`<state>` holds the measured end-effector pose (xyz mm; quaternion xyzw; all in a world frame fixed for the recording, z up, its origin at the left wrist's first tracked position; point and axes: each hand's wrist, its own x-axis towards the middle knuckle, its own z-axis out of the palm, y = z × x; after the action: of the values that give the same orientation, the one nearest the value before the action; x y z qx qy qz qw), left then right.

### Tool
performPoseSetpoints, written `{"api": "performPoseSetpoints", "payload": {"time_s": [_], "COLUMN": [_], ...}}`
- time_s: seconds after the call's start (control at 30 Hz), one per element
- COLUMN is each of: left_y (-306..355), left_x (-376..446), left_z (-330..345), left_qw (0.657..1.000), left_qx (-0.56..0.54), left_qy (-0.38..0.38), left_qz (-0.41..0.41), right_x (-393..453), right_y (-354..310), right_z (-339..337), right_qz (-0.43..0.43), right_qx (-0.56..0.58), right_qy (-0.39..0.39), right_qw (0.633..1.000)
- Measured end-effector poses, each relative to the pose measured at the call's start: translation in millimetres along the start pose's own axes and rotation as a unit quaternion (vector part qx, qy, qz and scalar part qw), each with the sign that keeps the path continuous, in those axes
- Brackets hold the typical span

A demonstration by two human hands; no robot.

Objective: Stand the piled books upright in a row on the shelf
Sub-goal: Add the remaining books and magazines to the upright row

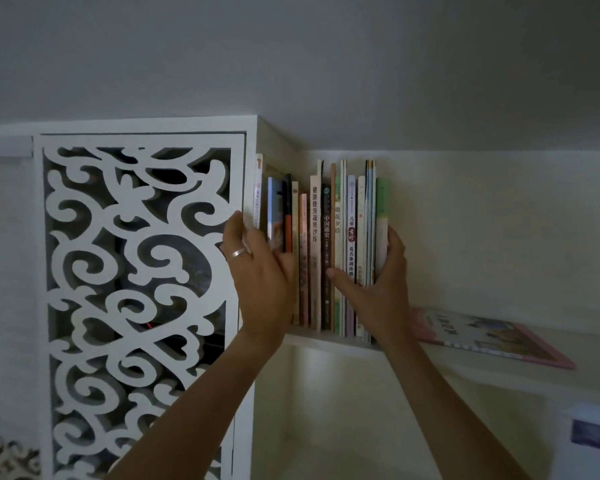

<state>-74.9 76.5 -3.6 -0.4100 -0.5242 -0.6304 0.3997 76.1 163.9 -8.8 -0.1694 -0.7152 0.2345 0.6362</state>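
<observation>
A row of books (329,251) stands upright on a white shelf (329,339), packed spine-out between the person's two hands. The left hand (260,271), with a ring (239,252) on one finger, lies against the left end of the row, its fingers straight and spread over the spines of the leftmost books, next to the edge of a white cabinet door (139,289) cut in a scroll pattern. The right hand (378,289) grips the right end of the row: its thumb reaches across the front of the spines near a dark book (326,237), while the fingers curl round the outer side of the last, green book (381,230). The books differ in height, and a few tall thin ones rise above the rest near the right end. The leftmost books lean a little toward the cabinet side, though the dim light makes this hard to judge. To the right of the row, well apart from the hands' grip, a pink book (492,337) lies flat on the same shelf, cover up, one corner jutting past the shelf's front edge. Below the shelf is an open compartment, and at the lower right a small purple label (592,436) sits on a white surface. The wall (499,220) behind is plain and pale.
</observation>
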Motion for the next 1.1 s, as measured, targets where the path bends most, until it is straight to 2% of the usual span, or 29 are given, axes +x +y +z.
{"api": "performPoseSetpoints", "payload": {"time_s": [0.1,0.2,0.33,0.47,0.57,0.63,0.73,0.8,0.9,0.97,1.03,1.1], "left_y": [3.0,4.9,35.3,82.0,110.6,126.5,146.9,158.0,164.5,159.9,149.0,132.7], "left_x": [-7.6,-11.0,-9.9,-7.4,-6.0,-5.4,-3.8,-6.0,-16.8,-25.3,-32.6,-42.1], "left_z": [-1.6,-10.4,-36.7,-59.5,-66.3,-65.0,-53.3,-38.4,-2.2,23.7,46.7,66.0], "left_qw": [0.992,0.99,0.999,0.997,0.992,0.986,0.977,0.974,0.985,0.992,0.998,0.999], "left_qx": [0.123,0.144,0.036,-0.021,-0.103,-0.162,-0.211,-0.227,-0.172,-0.126,-0.056,0.015], "left_qy": [-0.022,0.005,0.029,0.068,0.061,0.034,0.022,0.011,-0.009,-0.021,-0.015,-0.019], "left_qz": [0.024,-0.012,-0.013,0.043,0.038,0.01,-0.013,-0.018,-0.01,-0.005,0.014,0.04], "right_x": [-0.2,-1.2,-1.2,2.6,2.2,0.9,1.2,-1.2,-6.4,-9.3,-10.8,-11.7], "right_y": [-1.1,-1.6,0.5,2.7,1.5,1.8,1.4,6.8,13.3,9.8,10.3,12.8], "right_z": [1.2,1.1,2.8,1.9,2.3,-2.6,-31.5,-57.8,-83.8,-93.9,-103.4,-113.4], "right_qz": [-0.013,-0.014,-0.017,-0.017,-0.022,-0.014,0.085,0.124,0.133,0.146,0.124,0.102], "right_qx": [-0.063,-0.128,-0.133,-0.162,-0.179,-0.156,0.003,0.053,-0.011,-0.103,-0.17,-0.217], "right_qy": [0.015,0.04,0.024,0.018,0.017,-0.008,-0.09,-0.143,-0.216,-0.192,-0.145,-0.142], "right_qw": [0.998,0.991,0.991,0.986,0.984,0.988,0.992,0.98,0.967,0.965,0.967,0.96]}}
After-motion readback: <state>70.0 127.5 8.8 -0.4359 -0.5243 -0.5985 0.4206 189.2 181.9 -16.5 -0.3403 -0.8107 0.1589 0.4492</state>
